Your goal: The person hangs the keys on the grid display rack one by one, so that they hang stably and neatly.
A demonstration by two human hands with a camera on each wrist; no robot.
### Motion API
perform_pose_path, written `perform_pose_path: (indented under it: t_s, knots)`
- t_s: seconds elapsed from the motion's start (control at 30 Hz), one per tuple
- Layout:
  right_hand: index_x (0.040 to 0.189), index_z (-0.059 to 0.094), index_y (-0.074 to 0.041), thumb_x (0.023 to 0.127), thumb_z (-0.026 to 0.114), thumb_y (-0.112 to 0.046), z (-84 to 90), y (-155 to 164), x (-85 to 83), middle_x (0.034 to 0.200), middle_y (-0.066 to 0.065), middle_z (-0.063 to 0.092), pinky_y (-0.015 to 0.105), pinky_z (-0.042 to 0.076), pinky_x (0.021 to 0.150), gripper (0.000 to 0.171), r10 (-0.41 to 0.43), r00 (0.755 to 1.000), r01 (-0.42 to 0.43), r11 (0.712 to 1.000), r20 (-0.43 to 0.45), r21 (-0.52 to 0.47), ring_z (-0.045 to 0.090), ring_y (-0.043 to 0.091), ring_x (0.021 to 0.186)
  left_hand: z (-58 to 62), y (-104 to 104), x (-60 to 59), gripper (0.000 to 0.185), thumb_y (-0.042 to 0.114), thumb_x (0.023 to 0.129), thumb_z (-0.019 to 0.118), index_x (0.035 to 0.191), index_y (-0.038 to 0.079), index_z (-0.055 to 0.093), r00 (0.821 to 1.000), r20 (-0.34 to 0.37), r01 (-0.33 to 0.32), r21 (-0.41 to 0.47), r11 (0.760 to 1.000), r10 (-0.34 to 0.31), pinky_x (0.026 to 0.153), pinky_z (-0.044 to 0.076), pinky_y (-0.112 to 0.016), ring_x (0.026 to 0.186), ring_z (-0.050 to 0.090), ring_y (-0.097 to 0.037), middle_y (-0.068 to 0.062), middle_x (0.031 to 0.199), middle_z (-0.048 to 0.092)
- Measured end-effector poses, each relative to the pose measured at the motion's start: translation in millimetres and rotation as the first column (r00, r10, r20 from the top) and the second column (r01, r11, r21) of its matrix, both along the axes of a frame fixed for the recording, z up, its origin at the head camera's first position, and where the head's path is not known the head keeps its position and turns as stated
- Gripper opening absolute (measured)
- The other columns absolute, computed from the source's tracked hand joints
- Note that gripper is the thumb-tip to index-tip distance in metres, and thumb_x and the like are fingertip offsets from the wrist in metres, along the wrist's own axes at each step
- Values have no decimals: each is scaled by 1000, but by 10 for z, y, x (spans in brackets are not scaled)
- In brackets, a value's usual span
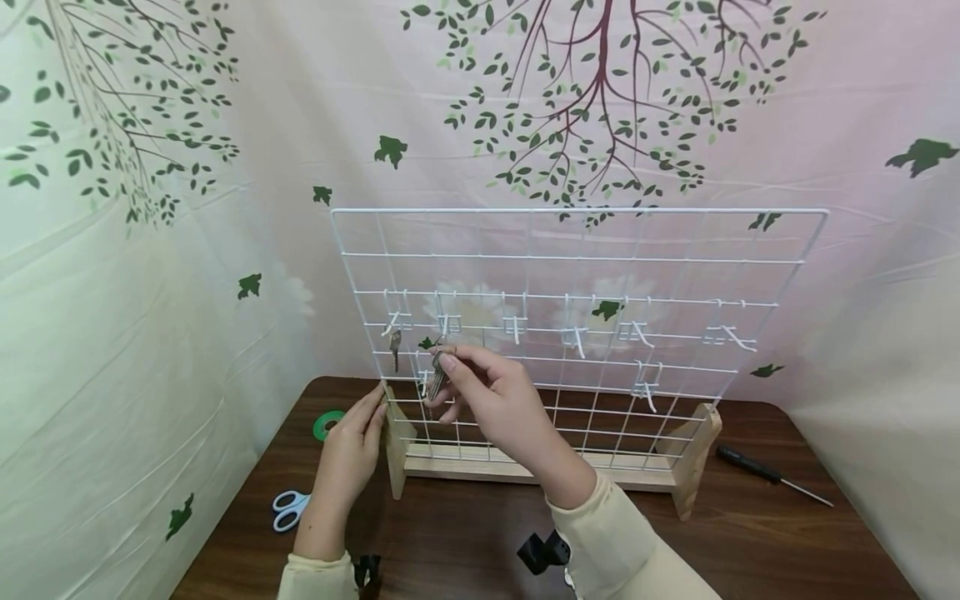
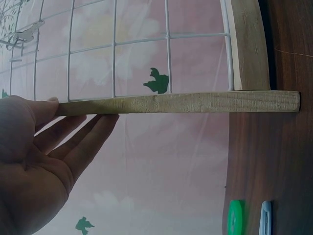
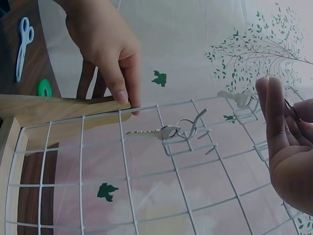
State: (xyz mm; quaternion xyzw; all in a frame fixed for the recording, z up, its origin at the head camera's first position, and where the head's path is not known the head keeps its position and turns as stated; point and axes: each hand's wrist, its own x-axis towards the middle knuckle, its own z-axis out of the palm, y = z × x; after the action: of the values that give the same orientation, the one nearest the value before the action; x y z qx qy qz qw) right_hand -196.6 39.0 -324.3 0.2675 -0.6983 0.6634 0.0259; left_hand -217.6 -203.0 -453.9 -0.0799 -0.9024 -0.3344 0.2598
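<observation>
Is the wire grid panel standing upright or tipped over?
Upright. The wire grid panel stands in its wooden feet on the table, with the left hand steadying its left post.

Blue-handled scissors (image 1: 288,508), green tape roll (image 1: 327,424) and black screwdriver (image 1: 772,477) lie on the brown table (image 1: 465,542).

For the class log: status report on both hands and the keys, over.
Left hand steadies the wooden post of the wire grid. Right hand pinches a key at the hooks. Another key already hangs. Nothing in the way.
</observation>
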Motion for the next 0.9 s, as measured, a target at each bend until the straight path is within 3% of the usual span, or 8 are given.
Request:
perform_pose_path:
  t_s: [0.53, 0.9]
  knots:
    - [139, 70, -9, 110, 63, -22, -57, 21, -159, 106, 21, 76, 38, 69, 70, 32, -48, 995, 45, 998, 87, 39, 77, 16, 77, 2, 19, -2, 44, 16, 113, 56, 155, 8, 57, 1000, 7, 3, 13, 1000, -3, 102, 60, -58, 135, 67, -39, -18, 152, 64]
    - [127, 75, -7, 108, 66, -21, -179, 137, -220, 111, 27, 75, 40, 70, 77, 26, -77, 987, 69, 996, 140, 62, 80, 29, 92, -25, 12, -17, 43, 15, 112, 57, 154, 6, 58, 1000, 1, 1, 5, 1000, -1, 101, 61, -56, 134, 67, -39, -19, 152, 64]
